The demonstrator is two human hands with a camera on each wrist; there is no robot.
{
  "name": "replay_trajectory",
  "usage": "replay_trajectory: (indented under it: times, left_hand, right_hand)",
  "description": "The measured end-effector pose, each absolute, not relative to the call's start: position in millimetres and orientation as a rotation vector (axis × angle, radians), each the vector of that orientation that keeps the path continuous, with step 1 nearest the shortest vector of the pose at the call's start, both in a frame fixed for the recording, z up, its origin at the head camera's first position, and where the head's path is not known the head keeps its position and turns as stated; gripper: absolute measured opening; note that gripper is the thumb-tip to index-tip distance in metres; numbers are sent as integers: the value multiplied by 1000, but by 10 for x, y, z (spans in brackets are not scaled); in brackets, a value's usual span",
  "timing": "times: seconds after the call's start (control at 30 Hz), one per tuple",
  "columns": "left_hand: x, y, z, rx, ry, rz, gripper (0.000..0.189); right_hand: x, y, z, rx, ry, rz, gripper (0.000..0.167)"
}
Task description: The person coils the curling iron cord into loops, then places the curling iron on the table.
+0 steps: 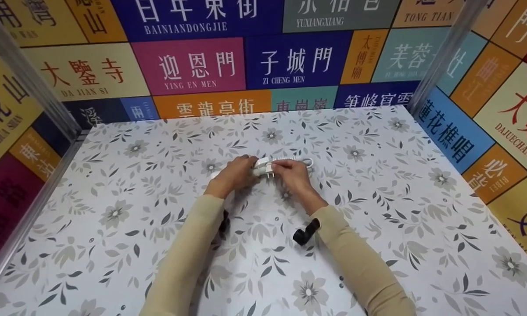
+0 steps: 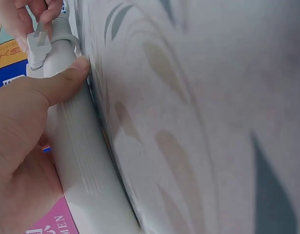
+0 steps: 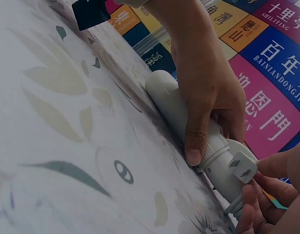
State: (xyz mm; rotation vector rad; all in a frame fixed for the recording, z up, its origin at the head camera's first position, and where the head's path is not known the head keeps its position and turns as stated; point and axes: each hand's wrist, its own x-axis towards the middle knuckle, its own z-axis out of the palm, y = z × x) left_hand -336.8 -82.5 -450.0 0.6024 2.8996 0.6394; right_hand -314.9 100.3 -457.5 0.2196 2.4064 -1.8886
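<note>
My left hand [image 1: 234, 176] grips a white cylindrical appliance [image 2: 86, 151] lying along the tabletop, its thumb laid over the near side. The appliance's rounded end [image 3: 162, 85] sticks out past that hand in the right wrist view. At the other end, my right hand [image 1: 296, 175] pinches a white two-pin plug [image 3: 241, 166] between thumb and fingers, close against the appliance. The plug's flat metal prongs point toward my body in the head view. A white power cord [image 1: 309, 162] loops round the appliance's right end. My left fingers are partly hidden behind the appliance.
A white cloth [image 1: 263, 263] with grey flowers and leaves covers the table. Colourful panels [image 1: 188, 66] with printed characters stand behind and at both sides, with clear corner posts [image 1: 436, 66]. Black wrist mounts [image 1: 306, 232] hang at the sleeves.
</note>
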Motion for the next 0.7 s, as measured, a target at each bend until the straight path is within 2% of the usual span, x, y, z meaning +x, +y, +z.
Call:
replay_trajectory:
  times: [0.7]
  left_hand:
    - [-3352, -835, -4519, 614, 2924, 699, 41]
  right_hand:
    - [-3114, 1002, -4554, 199, 2480, -1911, 26]
